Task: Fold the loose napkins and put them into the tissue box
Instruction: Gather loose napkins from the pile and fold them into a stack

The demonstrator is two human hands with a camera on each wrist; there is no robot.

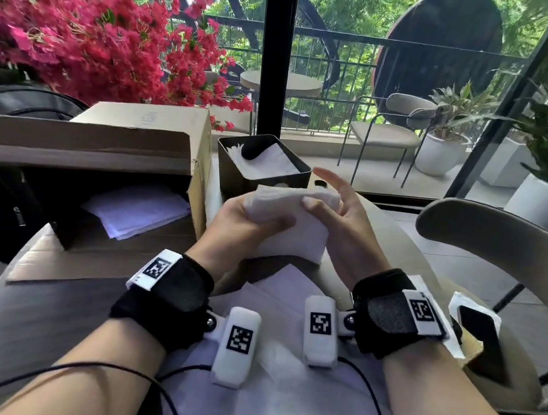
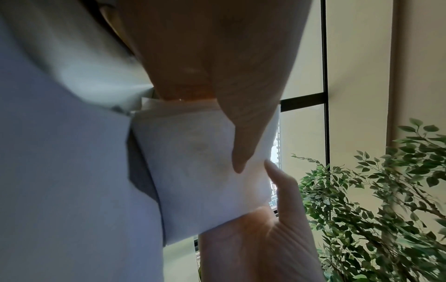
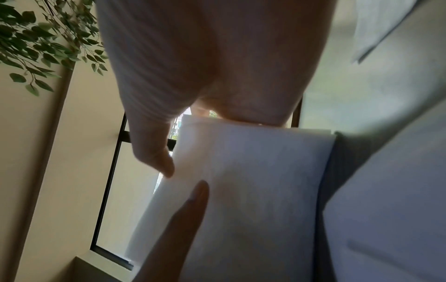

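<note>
A white folded napkin [image 1: 293, 225] is held up between both hands above the table, just in front of the tissue box. My left hand [image 1: 264, 220] grips its left side, thumb on top. My right hand [image 1: 327, 196] pinches the right end with the thumb while its other fingers stretch out. The left wrist view shows the napkin [image 2: 205, 171] as a folded square, as does the right wrist view [image 3: 253, 181]. The dark square tissue box [image 1: 228, 170] stands open with white napkins inside. More loose napkins [image 1: 138, 208] lie in the cardboard box, and others [image 1: 289, 299] lie below my wrists.
An open cardboard box [image 1: 101, 144] sits left of the tissue box on the round table [image 1: 45, 317]. A black bag [image 1: 9, 106] and pink flowers [image 1: 80, 28] are at far left. A beige chair back [image 1: 503, 242] and a dark phone-like object [image 1: 478, 329] are on the right.
</note>
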